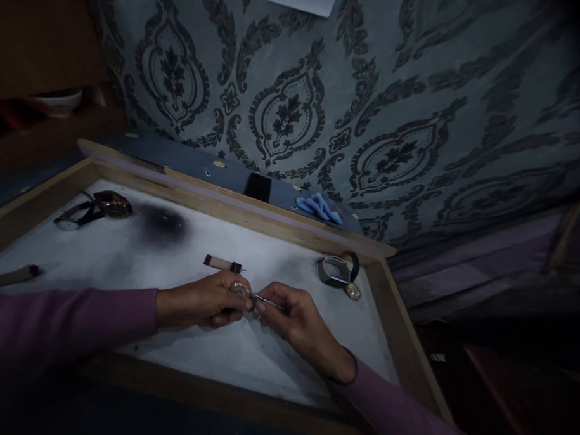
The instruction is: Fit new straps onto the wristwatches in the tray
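Note:
My left hand (pixel 221 301) is closed around a round watch case (pixel 240 289), its thumb and fingers gripping the edge. Pinched in my right hand (pixel 293 316) is a thin metal tool (pixel 269 301), whose tip meets the right side of the watch case or lies very near it; the exact contact is too small to tell. Just beyond my left hand, a piece of watch strap (pixel 221 263) with a dark end and a buckle lies on the white surface.
The wooden tray (pixel 266 213) has raised sides. Watches (pixel 111 205) lie at its far left, a strap watch (pixel 337 271) and a gold watch face (pixel 353 291) at right. A handled tool (pixel 13 276) lies left. Behind are a dark phone (pixel 258 187) and a blue cloth (pixel 319 207).

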Demonstrator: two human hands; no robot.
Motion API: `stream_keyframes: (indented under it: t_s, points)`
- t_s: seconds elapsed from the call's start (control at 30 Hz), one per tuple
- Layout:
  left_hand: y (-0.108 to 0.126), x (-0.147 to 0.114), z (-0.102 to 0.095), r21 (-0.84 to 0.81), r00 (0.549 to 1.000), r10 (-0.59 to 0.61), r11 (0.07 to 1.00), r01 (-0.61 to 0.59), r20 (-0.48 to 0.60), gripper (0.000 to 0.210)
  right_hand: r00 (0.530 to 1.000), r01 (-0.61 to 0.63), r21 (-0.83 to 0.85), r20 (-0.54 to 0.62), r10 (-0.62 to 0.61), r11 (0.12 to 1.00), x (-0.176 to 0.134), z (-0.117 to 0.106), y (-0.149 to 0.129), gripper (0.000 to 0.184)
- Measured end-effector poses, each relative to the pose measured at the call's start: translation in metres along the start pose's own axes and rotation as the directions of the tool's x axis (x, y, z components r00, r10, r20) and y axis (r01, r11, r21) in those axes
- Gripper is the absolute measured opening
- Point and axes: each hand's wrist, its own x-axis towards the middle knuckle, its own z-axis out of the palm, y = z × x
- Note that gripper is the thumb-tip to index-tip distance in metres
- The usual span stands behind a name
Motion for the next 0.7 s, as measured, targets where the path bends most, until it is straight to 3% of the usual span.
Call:
stream_keyframes:
  t_s: [0.37,0.57,0.7]
  points:
    - [0.005,-0.002,0.001,0.041,1.0,-0.028,0.999,0.028,0.0,0.019,0.998,0.059,-0.007,-0.01,-0.06,0.998,0.003,-0.001,0.008,0.031]
    - [0.008,-0.001,0.0,0.026,0.999,-0.049,0.998,0.049,0.005,0.009,0.999,0.052,0.0,-0.002,-0.052,0.999,0.005,-0.005,0.008,0.035]
    - [0.011,-0.002,0.0,0.03,0.998,-0.07,0.997,0.07,0.001,0.016,0.999,0.047,-0.002,-0.004,-0.047,0.999,0.005,-0.008,0.007,0.036]
